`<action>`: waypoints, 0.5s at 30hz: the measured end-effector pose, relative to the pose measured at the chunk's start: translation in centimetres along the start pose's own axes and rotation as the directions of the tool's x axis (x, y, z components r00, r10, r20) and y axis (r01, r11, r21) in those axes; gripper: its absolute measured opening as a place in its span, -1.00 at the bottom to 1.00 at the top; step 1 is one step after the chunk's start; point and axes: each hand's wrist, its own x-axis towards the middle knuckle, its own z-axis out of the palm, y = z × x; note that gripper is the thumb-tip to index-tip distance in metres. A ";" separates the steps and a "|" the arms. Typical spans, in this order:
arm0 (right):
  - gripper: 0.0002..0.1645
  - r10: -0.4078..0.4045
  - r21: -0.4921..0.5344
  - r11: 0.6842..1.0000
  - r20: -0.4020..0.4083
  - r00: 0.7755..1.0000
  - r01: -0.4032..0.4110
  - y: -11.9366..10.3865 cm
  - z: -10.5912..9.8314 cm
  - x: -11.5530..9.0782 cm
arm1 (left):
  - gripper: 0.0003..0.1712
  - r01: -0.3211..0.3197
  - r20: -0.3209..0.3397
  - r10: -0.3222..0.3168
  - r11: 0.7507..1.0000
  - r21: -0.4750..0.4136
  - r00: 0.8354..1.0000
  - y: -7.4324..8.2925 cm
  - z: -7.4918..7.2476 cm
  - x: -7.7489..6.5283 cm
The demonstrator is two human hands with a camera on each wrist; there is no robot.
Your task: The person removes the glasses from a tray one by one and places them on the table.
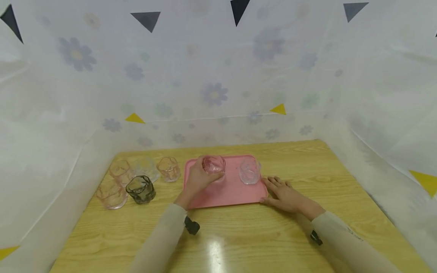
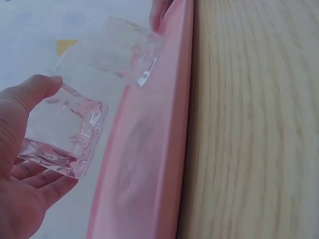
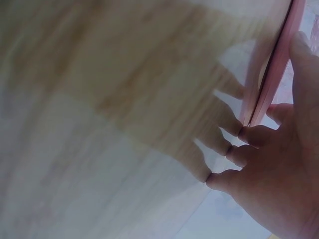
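Observation:
My left hand (image 1: 199,178) grips a faceted glass cup (image 1: 214,164) over the left part of the pink tray (image 1: 235,197). Thumb and fingers lie on opposite sides of the cup; in the left wrist view this cup (image 2: 75,129) looks see-through with a pink tint, its base apart from the tray. A clear glass cup (image 1: 250,171) stands on the tray's right part. Beside the tray's right edge rests my right hand (image 1: 285,195), fingers spread and holding nothing. In the right wrist view its fingertips (image 3: 219,180) touch the table, and the thumb lies along the tray rim.
Left of the tray, several glass cups stand in a group: a dark grey one (image 1: 141,189), pinkish ones such as the front one (image 1: 112,195) and the one nearest the tray (image 1: 168,169), and a clear one (image 1: 146,168). White patterned curtains (image 1: 211,68) enclose the wooden table (image 1: 232,235).

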 end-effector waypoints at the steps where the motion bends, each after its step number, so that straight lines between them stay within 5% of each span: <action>1: 0.07 -0.001 -0.003 1.000 0.001 1.000 0.001 0.0 0.0 0.0 | 0.02 0.004 -0.009 -0.004 1.000 0.000 1.000 -0.1 -0.5 -0.2; 15: 0.05 0.001 -0.011 1.000 0.008 1.000 -0.001 -0.1 -0.2 0.0 | 0.06 0.047 -0.057 -0.044 0.998 0.040 0.997 -2.9 -6.1 -2.8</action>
